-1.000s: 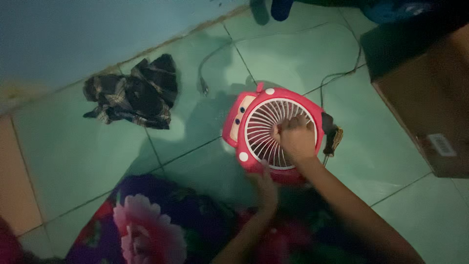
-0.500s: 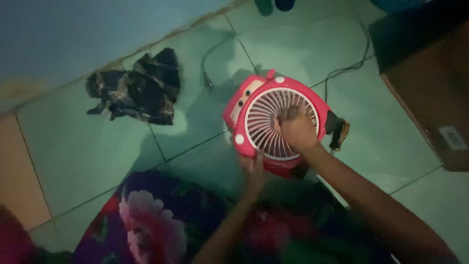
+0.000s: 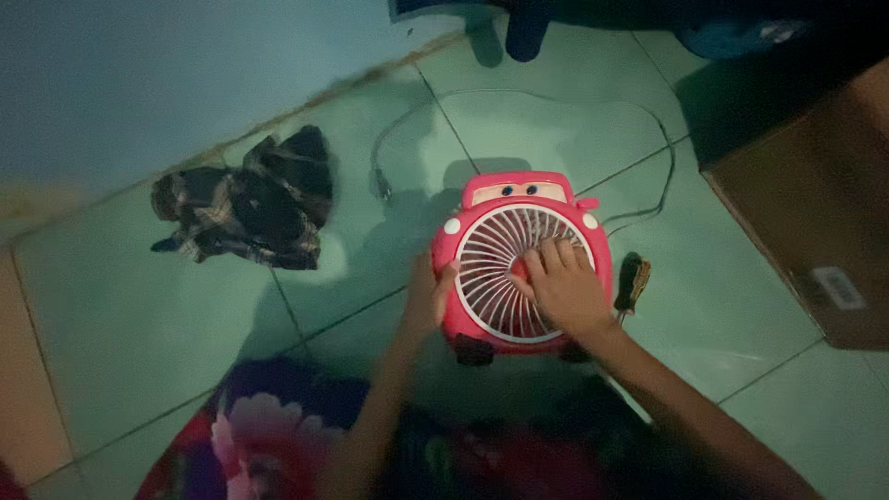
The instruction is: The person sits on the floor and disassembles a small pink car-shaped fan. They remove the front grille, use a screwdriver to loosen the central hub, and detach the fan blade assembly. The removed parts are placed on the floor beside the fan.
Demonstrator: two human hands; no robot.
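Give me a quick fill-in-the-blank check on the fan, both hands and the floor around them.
1. The right hand rests on the white ____ of the pink fan.
2. The left hand touches the fan's ____ edge, as the picture shows it.
3. The crumpled dark cloth lies on the tiled ____, apart from the fan.
4. The cardboard box stands to the ____ of the fan in the picture.

Missing words: grille; left; floor; right
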